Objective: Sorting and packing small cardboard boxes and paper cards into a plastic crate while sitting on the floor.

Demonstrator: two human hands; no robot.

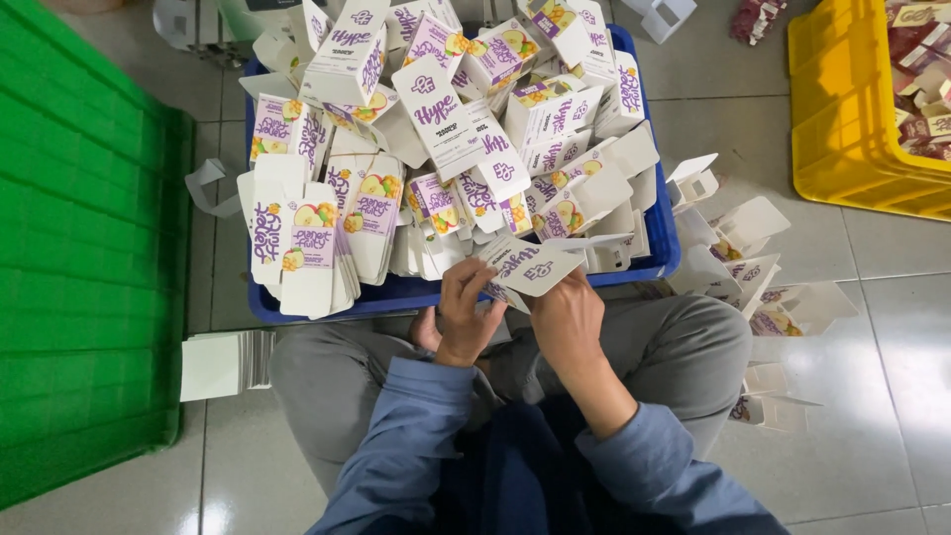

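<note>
Blue crate (654, 260): one, on the tiled floor (882, 327), heaped past its rim with white cartons (436, 114) printed in purple with fruit pictures; some folded up, some flat (too many and too overlapped to count).

Left of the blue crate: green crate (79, 248), one, its ribbed wall filling that side of the view. Between the two, a loose white card strip (206, 183) on the floor.

Near the blue crate's near-left corner: one stack of flat white card blanks (226, 363), on the floor beside the person's knee.

Right of the blue crate: several opened cartons (738, 258) scattered on the floor, flaps up, about six in view. Beyond them, yellow crate (852, 119), one, cut off by the frame edge, holding reddish packages.

At the blue crate's near rim, middle: flat carton (530, 266), one, white with purple lettering, tilted, partly over the rim and against the heap. Left hand (466, 317) and right hand (565, 317) both closed on its lower edge, fingers curled, close together but not touching each other. Hands partly cover the carton's lower flap.

Below the hands: grey trousers (684, 347) and blue sleeves (406, 426), legs crossed against the crate's front wall.
</note>
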